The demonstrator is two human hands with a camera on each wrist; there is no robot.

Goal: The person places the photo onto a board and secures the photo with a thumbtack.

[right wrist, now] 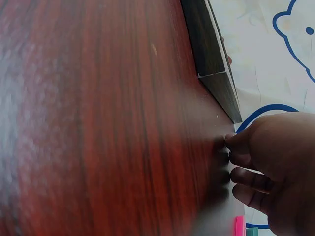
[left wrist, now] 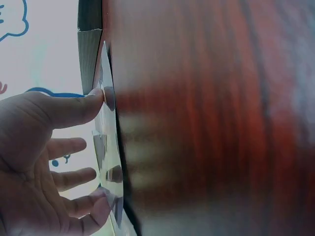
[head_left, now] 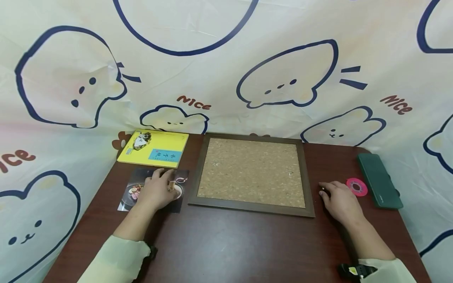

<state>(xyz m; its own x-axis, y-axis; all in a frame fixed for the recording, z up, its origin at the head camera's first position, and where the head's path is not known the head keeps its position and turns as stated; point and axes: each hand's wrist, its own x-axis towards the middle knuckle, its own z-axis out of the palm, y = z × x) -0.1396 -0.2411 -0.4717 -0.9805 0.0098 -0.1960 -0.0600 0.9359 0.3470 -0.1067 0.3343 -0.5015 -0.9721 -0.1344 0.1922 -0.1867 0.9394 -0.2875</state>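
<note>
At the L side of the table point(head_left: 230, 247) we've got a yellow book point(head_left: 157, 148) and, just nearer us, a photo sheet point(head_left: 135, 192) lying partly under our L hand point(head_left: 157, 192). That hand's fairly wide: fingers spread, thumb & little finger touching the sheet, nothing gripped AFAICT. Step in hand is prob. getting hold of the sheet; in the L wrist view its edge maybe sits a touch off the wood. Next move, we'd say, calls for thumb & fingers to close lightly on an edge, so the print doesn't bend or skid.

Sheet orientation: flat-ish, long axis approx. L–R, roughly parallel to the board's near side. Which way up the pic is, we can't tell w/ the hand across it.

Mid-table, just R of the sheet & apart from it: framed cork board point(head_left: 251, 173), flat, cork side up, long axis also L–R but turned slightly, R end nearer us. Two tiny shiny spots on the cork, too small to ID.

Further R, our R hand point(head_left: 339, 202) rests fingertips-down btwn the board and a pink ring point(head_left: 356, 186), just beside the latter. Fingers bent, thumb & index close together, so narrow; poss. something tiny there, but we can't tell if it's held. Far R: a green case point(head_left: 380, 181), long axis running approx. away from us.
</note>
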